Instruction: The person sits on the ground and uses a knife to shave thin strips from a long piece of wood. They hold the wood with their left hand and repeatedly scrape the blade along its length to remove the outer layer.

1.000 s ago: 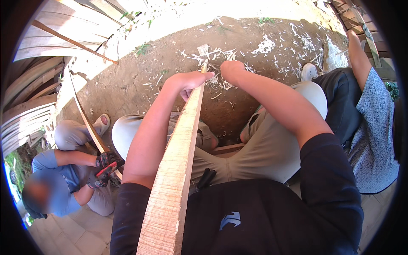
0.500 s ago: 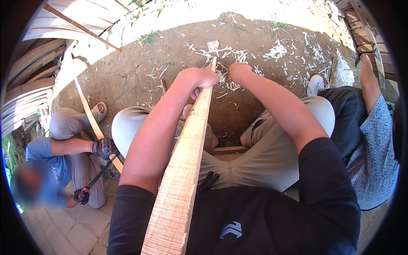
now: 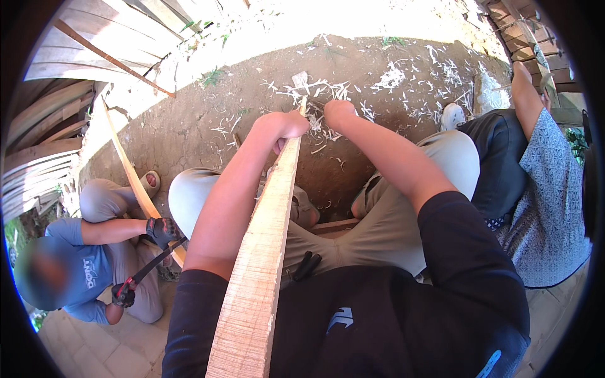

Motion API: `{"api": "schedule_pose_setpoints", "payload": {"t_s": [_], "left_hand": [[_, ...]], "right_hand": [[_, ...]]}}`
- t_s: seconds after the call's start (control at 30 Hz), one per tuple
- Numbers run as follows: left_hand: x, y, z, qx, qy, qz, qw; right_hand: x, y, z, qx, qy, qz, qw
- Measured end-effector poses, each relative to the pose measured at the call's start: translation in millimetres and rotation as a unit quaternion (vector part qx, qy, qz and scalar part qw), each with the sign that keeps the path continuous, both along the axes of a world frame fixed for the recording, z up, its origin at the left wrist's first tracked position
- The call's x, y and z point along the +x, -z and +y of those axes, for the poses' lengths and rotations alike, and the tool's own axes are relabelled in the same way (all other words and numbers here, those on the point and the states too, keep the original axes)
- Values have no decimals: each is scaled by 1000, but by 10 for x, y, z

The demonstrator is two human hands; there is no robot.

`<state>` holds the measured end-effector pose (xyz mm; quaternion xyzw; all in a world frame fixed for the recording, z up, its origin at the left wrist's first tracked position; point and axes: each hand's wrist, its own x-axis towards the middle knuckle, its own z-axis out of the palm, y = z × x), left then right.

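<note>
A long, pale wooden plank runs from beside my chest, away between my knees, narrowing toward its far end. My left hand is closed round it near that narrow end, fingers curled over the left side. To the right of the tip, my right hand is held as a fist, a little apart from the wood. Whatever it holds is hidden by the hand. Curled wood shavings lie on the ground beneath and beyond both hands.
At left a seated person in dark gloves holds a long blade against another wooden strip. On my right sits someone in dark trousers with a patterned cloth. Dark handles show at my waist.
The whole view has shifted slightly. My hands keep nearly the same places by the plank's narrow end. The person at left has shifted a little with the blade.
</note>
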<state>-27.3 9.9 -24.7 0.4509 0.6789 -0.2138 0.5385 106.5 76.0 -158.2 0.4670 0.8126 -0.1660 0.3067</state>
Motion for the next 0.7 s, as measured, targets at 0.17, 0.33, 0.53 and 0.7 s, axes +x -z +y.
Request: {"api": "schedule_pose_setpoints", "payload": {"t_s": [0.17,0.33,0.53,0.7], "left_hand": [[-30,-18,-156,-4,2,-35,999],[241,-39,-204,-23,20,-47,998],[295,-103,-297,2,23,-37,999],[235,-15,-263,3,18,-52,998]], "right_hand": [[158,-482,95,-21,-42,40,998],[523,-497,422,-127,49,-80,987],[647,-593,150,-114,81,-54,989],[475,-650,-32,-54,64,29,996]]}}
